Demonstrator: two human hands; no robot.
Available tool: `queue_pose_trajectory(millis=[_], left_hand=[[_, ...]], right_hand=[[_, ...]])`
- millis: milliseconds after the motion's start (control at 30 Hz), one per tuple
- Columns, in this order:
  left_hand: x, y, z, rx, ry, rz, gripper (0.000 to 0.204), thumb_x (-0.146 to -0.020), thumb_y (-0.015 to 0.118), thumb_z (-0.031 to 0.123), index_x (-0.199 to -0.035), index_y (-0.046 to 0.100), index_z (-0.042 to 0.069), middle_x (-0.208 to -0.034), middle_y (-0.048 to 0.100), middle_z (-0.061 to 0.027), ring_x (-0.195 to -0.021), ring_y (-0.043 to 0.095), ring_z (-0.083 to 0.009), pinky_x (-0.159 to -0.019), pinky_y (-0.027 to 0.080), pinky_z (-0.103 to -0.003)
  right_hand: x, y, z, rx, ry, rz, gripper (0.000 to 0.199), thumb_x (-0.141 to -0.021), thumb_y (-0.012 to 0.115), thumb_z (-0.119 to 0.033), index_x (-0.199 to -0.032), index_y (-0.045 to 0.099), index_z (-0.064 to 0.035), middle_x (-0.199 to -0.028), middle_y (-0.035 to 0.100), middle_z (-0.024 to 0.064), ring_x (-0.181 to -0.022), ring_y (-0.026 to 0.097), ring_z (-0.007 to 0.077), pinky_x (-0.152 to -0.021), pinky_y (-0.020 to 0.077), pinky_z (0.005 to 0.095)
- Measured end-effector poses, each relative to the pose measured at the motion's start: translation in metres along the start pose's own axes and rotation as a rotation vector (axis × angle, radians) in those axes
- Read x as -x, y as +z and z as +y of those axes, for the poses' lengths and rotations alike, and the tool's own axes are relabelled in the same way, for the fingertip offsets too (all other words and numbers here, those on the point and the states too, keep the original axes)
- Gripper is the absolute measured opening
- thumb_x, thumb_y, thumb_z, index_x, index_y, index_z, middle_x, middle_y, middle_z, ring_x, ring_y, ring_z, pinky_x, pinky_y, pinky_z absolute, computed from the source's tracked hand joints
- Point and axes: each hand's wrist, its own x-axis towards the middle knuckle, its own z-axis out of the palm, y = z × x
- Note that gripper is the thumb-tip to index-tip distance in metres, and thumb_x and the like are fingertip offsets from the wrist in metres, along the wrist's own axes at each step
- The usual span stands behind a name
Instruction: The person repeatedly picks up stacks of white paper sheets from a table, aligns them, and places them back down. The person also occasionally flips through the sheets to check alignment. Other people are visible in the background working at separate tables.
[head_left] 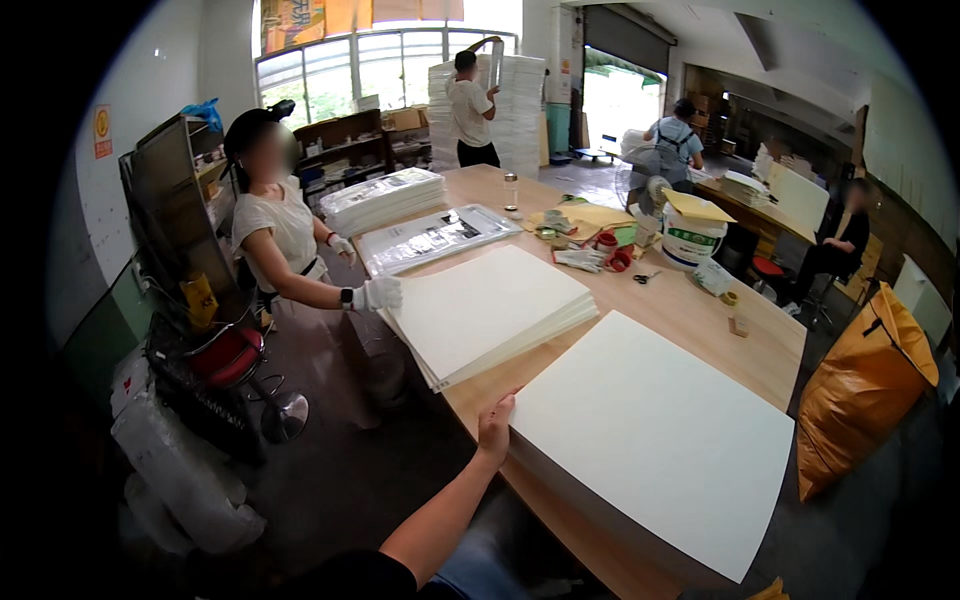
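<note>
My left hand (pixel 495 427) grips the near left corner of a stack of large white sheets (pixel 655 430) lying on the wooden table (pixel 700 310). My forearm comes in from the lower edge. My right hand is out of view. A second stack of white sheets (pixel 485 305) lies further along the table. A person at the left, wearing white gloves, rests a gloved hand (pixel 380 293) on that stack's far corner.
Plastic-wrapped packs (pixel 430 235) lie beyond the second stack, with a white bucket (pixel 690 238), tape rolls and scissors (pixel 646 277) behind. An orange sack (pixel 860 395) stands at the table's right. A red stool (pixel 235 360) is at the left. Other people work at the back.
</note>
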Motion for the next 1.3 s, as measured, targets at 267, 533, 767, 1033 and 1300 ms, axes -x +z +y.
queue_pose_trajectory(millis=[267, 533, 767, 1033, 1300], left_hand=[[0.001, -0.006, 0.01, 0.001, -0.119, -0.099, 0.043, -0.101, 0.046, 0.026, -0.13, 0.064, -0.002, -0.124, 0.066, -0.0087, -0.115, 0.058, -0.0162, -0.102, 0.04, -0.027], [-0.007, -0.009, -0.005, 0.004, -0.103, -0.07, 0.044, -0.101, 0.046, 0.025, -0.128, 0.064, -0.003, -0.123, 0.066, -0.0096, -0.115, 0.058, -0.0172, -0.102, 0.039, -0.027], [-0.001, -0.003, 0.0, -0.012, -0.046, -0.049, 0.04, -0.1, 0.047, 0.022, -0.124, 0.066, -0.004, -0.12, 0.068, -0.0098, -0.113, 0.059, -0.017, -0.101, 0.04, -0.027], [-0.003, -0.001, -0.002, 0.008, 0.177, -0.067, 0.039, -0.103, 0.045, 0.019, -0.126, 0.066, -0.004, -0.118, 0.067, -0.0046, -0.112, 0.056, -0.012, -0.101, 0.039, -0.023], [-0.001, -0.007, 0.002, -0.045, 0.078, -0.061, 0.039, -0.103, 0.044, 0.02, -0.127, 0.066, -0.002, -0.112, 0.066, -0.0014, -0.1, 0.054, -0.0091, -0.093, 0.039, -0.022]], right_hand=[[-0.021, -0.012, 0.022, 0.155, -0.013, -0.05, 0.057, -0.103, 0.04, -0.045, -0.127, 0.06, 0.003, -0.121, 0.063, 0.0165, -0.112, 0.057, 0.0293, -0.098, 0.0446, 0.0413], [-0.029, -0.015, 0.03, 0.231, -0.001, -0.084, 0.055, -0.103, 0.042, -0.044, -0.122, 0.062, 0.0024, -0.116, 0.064, 0.016, -0.108, 0.058, 0.0277, -0.095, 0.0462, 0.0402], [-0.024, -0.029, 0.044, 0.294, 0.014, -0.056, 0.053, -0.102, 0.043, -0.044, -0.118, 0.064, 0.0019, -0.112, 0.065, 0.0156, -0.104, 0.059, 0.0262, -0.092, 0.0475, 0.0392], [-0.011, -0.091, 0.098, 0.419, 0.073, -0.016, 0.05, -0.101, 0.045, -0.043, -0.113, 0.066, 0.0014, -0.107, 0.066, 0.0151, -0.099, 0.06, 0.0246, -0.088, 0.0491, 0.0381], [0.019, -0.165, 0.158, 0.607, 0.235, 0.002, 0.048, -0.101, 0.047, -0.042, -0.109, 0.068, 0.0008, -0.101, 0.067, 0.0146, -0.095, 0.061, 0.023, -0.085, 0.0507, 0.037]])
